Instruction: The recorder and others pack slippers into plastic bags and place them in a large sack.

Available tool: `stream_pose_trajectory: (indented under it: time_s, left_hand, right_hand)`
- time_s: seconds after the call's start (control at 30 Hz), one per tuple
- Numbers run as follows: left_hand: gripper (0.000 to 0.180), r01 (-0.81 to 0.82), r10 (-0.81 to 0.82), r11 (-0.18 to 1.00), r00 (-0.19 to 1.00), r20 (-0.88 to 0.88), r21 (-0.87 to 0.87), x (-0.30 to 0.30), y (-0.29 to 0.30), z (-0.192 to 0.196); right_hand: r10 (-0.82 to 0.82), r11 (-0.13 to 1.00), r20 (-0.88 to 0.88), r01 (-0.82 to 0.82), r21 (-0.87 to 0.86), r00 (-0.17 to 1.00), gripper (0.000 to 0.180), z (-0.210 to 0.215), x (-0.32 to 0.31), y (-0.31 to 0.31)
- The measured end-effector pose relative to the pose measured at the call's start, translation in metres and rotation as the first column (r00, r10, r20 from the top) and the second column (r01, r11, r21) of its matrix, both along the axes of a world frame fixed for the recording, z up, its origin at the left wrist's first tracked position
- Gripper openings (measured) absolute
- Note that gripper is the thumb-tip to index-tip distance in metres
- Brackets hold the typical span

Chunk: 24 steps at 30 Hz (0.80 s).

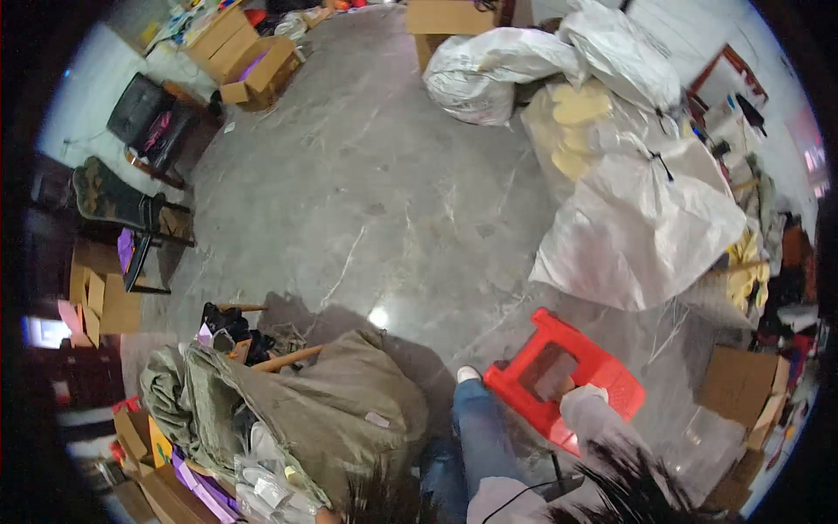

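A red plastic stool (602,371) stands on the grey stone floor at the lower right. My right hand (569,386) comes out of a pale grey sleeve and grips the stool at the opening in its seat. My left hand does not show in the picture. My leg in blue jeans and a white shoe (469,374) stand just left of the stool.
An olive jacket (340,406) drapes over a chair at the lower left, above boxes and packets. Large white sacks (642,223) pile up at the right, some holding yellow pieces. Cardboard boxes (249,61) and dark chairs (122,205) line the left.
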State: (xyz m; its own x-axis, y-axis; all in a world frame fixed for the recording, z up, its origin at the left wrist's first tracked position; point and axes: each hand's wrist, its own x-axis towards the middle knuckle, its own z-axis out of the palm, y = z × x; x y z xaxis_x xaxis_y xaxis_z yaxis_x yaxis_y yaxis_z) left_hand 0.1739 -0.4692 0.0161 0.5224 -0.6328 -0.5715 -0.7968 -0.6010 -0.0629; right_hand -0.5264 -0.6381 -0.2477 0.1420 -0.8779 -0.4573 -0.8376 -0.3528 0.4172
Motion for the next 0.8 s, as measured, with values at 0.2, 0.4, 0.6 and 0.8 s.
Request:
stream_pose_trajectory:
  time_s: [0.2,0.4,0.6,0.8]
  left_hand:
    - [0.028,-0.33,0.328,0.93,0.944,0.04,0.161,-0.056,0.074,0.038]
    - [0.022,-0.35,0.348,0.936,0.935,0.065,0.027,-0.119,0.016,0.111]
    - [0.02,-0.338,0.336,0.936,0.941,-0.037,-0.093,-0.134,0.004,0.112]
    - [0.039,-0.401,0.367,0.867,0.916,-0.164,-0.296,-0.142,-0.003,0.135]
  right_hand:
    - [0.037,0.992,0.186,-0.058,0.111,0.982,0.034,0.054,0.105,-0.199]
    - [0.326,0.917,0.138,-0.348,0.195,0.935,0.025,0.129,0.171,-0.388]
    - [-0.048,0.998,0.395,0.055,-0.008,0.917,0.026,0.177,0.151,-0.483]
    - [0.14,0.958,0.818,-0.285,0.031,0.558,0.035,0.238,0.403,-0.43]
